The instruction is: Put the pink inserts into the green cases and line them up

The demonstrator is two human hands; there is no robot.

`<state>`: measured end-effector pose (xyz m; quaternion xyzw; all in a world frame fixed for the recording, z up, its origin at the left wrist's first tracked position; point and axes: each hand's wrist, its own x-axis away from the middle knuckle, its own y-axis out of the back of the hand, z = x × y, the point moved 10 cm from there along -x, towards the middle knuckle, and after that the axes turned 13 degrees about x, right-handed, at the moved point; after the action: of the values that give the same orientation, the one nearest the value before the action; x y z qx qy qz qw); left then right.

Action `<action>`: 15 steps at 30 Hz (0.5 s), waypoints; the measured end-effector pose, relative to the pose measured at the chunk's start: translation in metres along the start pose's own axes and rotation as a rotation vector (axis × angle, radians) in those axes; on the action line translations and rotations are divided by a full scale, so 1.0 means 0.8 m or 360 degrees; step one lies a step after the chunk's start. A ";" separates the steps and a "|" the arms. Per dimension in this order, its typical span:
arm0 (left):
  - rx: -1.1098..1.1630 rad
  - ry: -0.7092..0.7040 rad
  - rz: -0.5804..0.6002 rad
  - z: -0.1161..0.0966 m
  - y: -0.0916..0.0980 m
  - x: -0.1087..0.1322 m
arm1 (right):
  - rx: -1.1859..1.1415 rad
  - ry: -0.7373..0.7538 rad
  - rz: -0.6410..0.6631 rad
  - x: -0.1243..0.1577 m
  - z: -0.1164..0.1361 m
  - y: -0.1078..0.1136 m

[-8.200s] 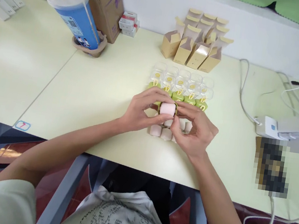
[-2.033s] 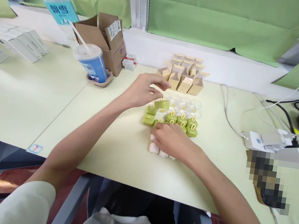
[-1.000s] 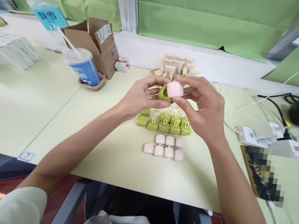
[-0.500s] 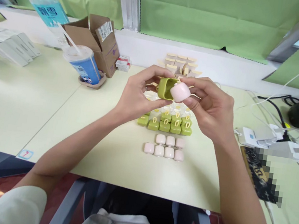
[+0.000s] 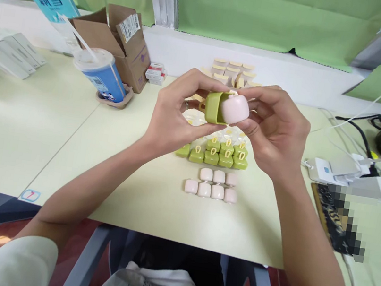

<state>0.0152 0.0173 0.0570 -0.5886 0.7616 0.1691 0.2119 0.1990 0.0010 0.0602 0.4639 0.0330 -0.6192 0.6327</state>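
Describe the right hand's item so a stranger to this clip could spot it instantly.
Over the pale table, find the left hand and right hand. The right hand grips a rounded pink box at the mouth of a green cover in the left. Unlike the seven pink boxes in two rows below, this one is held off the table.

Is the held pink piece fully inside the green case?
No, much of the pink piece shows outside the mouth of the green case.
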 end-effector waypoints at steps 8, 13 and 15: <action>-0.0006 -0.0029 -0.0025 0.007 -0.001 0.003 | -0.0111 0.0091 -0.0047 -0.002 0.005 -0.004; -0.0118 0.0016 -0.0083 0.020 -0.003 0.006 | -0.0132 -0.0107 0.0012 -0.003 -0.003 -0.014; -0.0148 -0.0026 -0.0124 0.019 -0.004 0.008 | -0.0207 -0.0164 0.0045 -0.003 -0.003 -0.018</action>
<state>0.0189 0.0191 0.0408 -0.6255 0.7278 0.2007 0.1970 0.1880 0.0069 0.0522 0.3899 0.0341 -0.6299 0.6708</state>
